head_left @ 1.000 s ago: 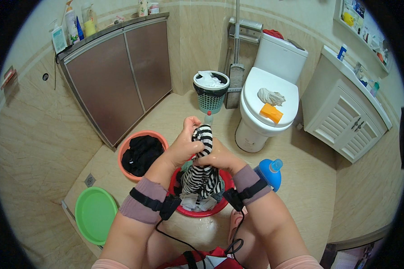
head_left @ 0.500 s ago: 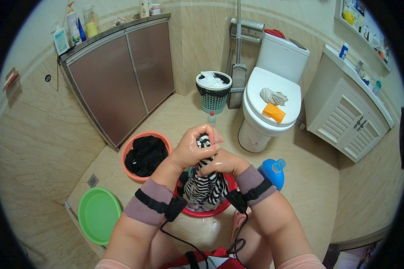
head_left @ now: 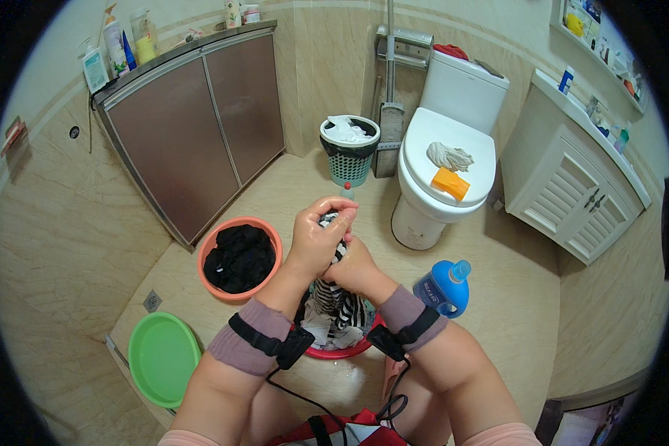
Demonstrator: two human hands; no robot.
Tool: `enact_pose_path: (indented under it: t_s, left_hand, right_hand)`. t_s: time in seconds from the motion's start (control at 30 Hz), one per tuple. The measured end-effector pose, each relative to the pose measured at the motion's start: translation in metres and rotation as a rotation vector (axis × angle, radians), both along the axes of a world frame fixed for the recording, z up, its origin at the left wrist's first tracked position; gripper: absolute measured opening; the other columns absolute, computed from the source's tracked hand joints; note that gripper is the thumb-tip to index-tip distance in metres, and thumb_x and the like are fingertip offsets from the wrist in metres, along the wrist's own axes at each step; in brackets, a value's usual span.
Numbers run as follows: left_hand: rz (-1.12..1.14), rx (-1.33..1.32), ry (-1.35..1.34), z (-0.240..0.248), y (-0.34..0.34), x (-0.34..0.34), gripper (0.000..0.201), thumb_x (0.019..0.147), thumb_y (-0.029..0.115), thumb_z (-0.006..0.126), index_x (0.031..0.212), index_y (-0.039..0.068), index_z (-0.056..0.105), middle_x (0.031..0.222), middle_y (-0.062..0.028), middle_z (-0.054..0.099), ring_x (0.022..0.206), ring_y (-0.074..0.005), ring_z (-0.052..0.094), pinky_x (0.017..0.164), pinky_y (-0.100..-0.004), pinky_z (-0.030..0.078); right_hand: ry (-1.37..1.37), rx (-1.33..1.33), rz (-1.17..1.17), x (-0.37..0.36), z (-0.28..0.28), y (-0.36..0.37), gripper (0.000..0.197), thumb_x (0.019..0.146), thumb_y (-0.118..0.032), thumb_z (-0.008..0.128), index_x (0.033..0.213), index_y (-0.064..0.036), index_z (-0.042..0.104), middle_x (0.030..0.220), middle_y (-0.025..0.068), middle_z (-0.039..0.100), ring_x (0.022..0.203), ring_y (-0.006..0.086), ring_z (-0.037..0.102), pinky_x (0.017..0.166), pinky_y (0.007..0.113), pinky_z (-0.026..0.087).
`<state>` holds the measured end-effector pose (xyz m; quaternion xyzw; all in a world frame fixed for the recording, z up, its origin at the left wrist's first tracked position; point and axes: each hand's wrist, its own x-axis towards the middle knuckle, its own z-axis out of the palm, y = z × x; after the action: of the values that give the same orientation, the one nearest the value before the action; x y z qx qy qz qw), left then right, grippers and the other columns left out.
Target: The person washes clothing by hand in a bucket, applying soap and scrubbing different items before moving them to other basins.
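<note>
A wet black-and-white striped garment (head_left: 340, 303) is bunched and held upright between my two fists. My left hand (head_left: 316, 232) grips its upper end, fingers wrapped round the cloth. Just below and to the right, my right hand (head_left: 354, 266) is closed round the garment too, the two hands touching. The lower part of the garment hangs into a red basin (head_left: 340, 354), over pale and grey laundry (head_left: 318, 327). My forearms hide much of the basin's sides.
An orange basin (head_left: 275, 236) with black clothes (head_left: 239, 260) stands left, a green basin (head_left: 135, 357) nearer. A blue detergent bottle (head_left: 453, 282) is at right. Beyond my hands are a red-capped bottle (head_left: 347, 191), a waste bin (head_left: 347, 167) and a toilet (head_left: 416, 223).
My hands have drawn closer together and tightened round the striped garment. Its hanging part is narrower, and more pale laundry shows in the basin. The view has shifted slightly.
</note>
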<state>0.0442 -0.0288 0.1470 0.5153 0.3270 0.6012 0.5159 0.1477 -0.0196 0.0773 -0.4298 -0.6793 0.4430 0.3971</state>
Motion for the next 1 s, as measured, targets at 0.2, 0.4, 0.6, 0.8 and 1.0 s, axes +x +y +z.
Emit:
enact_pose_path:
  t_s: [0.2,0.4,0.6,0.8,1.0]
  left_hand:
    - [0.167,-0.074,-0.111,-0.02,0.014,-0.002,0.017,0.092,0.014,0.059,0.098,-0.002,0.059,0.061,-0.0005,0.051,0.051,-0.0086,0.049,0.048,-0.024,0.042]
    - [0.242,-0.207,-0.263,-0.029,0.02,0.0,0.019,0.094,0.015,0.055,0.102,-0.002,0.057,0.06,0.0001,0.047,0.049,-0.0107,0.048,0.045,-0.0261,0.042]
    - [0.301,-0.318,-0.317,-0.033,0.022,-0.004,0.017,0.094,0.016,0.055,0.1,0.0,0.056,0.062,-0.0003,0.049,0.052,-0.011,0.05,0.047,-0.0263,0.044]
    - [0.05,-0.238,-0.267,-0.023,0.026,-0.005,0.018,0.094,0.021,0.059,0.099,0.004,0.054,0.074,-0.0018,0.055,0.061,-0.0118,0.056,0.054,-0.0264,0.048]
    - [-0.134,-0.205,-0.035,-0.042,0.027,-0.011,0.071,0.086,0.027,0.07,0.138,-0.003,0.031,0.126,-0.0151,0.052,0.114,-0.0196,0.051,0.098,-0.0305,0.041]
  right_hand:
    - [-0.45,0.073,-0.163,-0.009,0.023,-0.012,0.039,0.066,-0.03,0.074,0.091,-0.001,0.065,0.082,0.0236,0.066,0.082,0.0399,0.065,0.074,0.046,0.052]
    - [-0.492,0.28,-0.25,-0.012,0.004,-0.006,0.035,0.069,-0.028,0.071,0.093,-0.004,0.065,0.081,0.0213,0.067,0.079,0.0392,0.065,0.071,0.048,0.051]
    - [-0.522,0.384,-0.28,-0.016,0.002,-0.007,0.031,0.069,-0.025,0.07,0.091,-0.0049,0.065,0.079,0.0204,0.067,0.077,0.0384,0.065,0.07,0.048,0.051]
    - [-0.388,0.14,-0.233,-0.012,0.012,0.004,0.025,0.068,-0.022,0.07,0.084,-0.0038,0.066,0.079,0.0213,0.066,0.08,0.0392,0.065,0.069,0.047,0.051]
    - [0.244,-0.031,-0.303,0.006,0.01,0.021,0.018,0.071,-0.012,0.071,0.084,0.0,0.067,0.077,0.0088,0.069,0.07,0.0168,0.066,0.063,0.033,0.051]
